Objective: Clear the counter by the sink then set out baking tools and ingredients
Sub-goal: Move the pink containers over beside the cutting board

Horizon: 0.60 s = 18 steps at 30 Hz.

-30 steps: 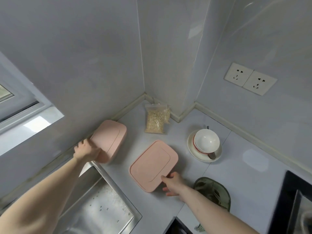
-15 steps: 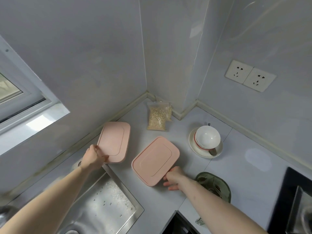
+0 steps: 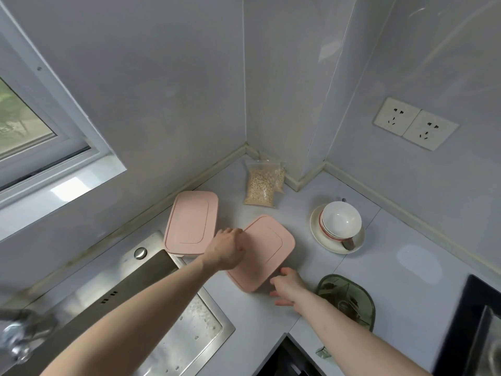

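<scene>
A: What sits on the pale grey counter (image 3: pixel 385 256)?

B: Two flat pink rectangular containers with lids. The far-left pink container (image 3: pixel 191 222) lies by the wall, just beyond the far corner of the stainless steel sink (image 3: pixel 173 316). The second, the near pink container (image 3: pixel 261 252), lies turned at an angle just to its right, the two close together.

A: And the hands?

B: The left hand (image 3: pixel 227 251) rests on the left edge of the near pink container, fingers curled over the lid's rim; how firmly it grips I cannot tell. The right hand (image 3: pixel 286 287) is at that container's near right corner, fingers fairly straight and spread, touching its side.

A: What else is out?

B: A clear plastic bag of oats (image 3: pixel 261 183) leans in the far corner where the walls meet. To the right, a white bowl (image 3: pixel 341 219) sits stacked on a cream saucer (image 3: pixel 320 237), with something dark, perhaps a spoon, at its near edge. Near the right forearm there is a green translucent lidded box (image 3: pixel 349 297). A chrome tap (image 3: pixel 19 332) shows blurred at near left, a window (image 3: pixel 24 126) at far left, and two white wall sockets (image 3: pixel 416 123) on the right wall.
</scene>
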Available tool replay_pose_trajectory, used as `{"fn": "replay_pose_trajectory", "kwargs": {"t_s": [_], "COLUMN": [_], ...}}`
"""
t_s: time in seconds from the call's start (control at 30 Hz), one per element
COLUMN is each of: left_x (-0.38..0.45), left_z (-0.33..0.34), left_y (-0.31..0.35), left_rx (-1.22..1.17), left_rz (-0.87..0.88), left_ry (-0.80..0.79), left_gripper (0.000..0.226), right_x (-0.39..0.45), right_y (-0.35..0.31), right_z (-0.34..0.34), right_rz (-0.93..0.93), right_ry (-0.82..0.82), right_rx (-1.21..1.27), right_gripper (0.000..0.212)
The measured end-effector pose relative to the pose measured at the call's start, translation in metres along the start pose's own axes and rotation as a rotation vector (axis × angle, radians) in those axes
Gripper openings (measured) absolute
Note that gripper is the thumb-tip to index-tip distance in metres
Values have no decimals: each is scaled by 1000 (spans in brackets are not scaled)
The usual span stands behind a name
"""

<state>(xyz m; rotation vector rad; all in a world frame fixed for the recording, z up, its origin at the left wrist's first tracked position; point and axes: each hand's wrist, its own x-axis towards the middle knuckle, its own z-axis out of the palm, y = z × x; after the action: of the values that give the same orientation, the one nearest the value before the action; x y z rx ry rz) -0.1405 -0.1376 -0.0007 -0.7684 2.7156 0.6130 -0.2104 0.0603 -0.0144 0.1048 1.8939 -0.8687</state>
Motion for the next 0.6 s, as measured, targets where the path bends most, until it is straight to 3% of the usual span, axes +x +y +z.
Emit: {"fn": "replay_pose_trajectory", "kwargs": {"t_s": [0.1, 0.33, 0.6], "left_x": [9, -12, -41], "left_z": [1, 7, -21], "left_y": [3, -2, -15], "left_rx": [-140, -266, -518], "left_rz": [-140, -233, -259], "left_ry": [-47, -116, 218], "left_gripper": [49, 26, 31], "right_x": [-1, -6, -22], "right_y": [0, 1, -46], "right_z": [1, 3, -5], "right_rz": [-4, 20, -154], "right_ry": [-16, -49, -12], "right_rx": [64, 239, 153], "right_gripper": [61, 50, 39]}}
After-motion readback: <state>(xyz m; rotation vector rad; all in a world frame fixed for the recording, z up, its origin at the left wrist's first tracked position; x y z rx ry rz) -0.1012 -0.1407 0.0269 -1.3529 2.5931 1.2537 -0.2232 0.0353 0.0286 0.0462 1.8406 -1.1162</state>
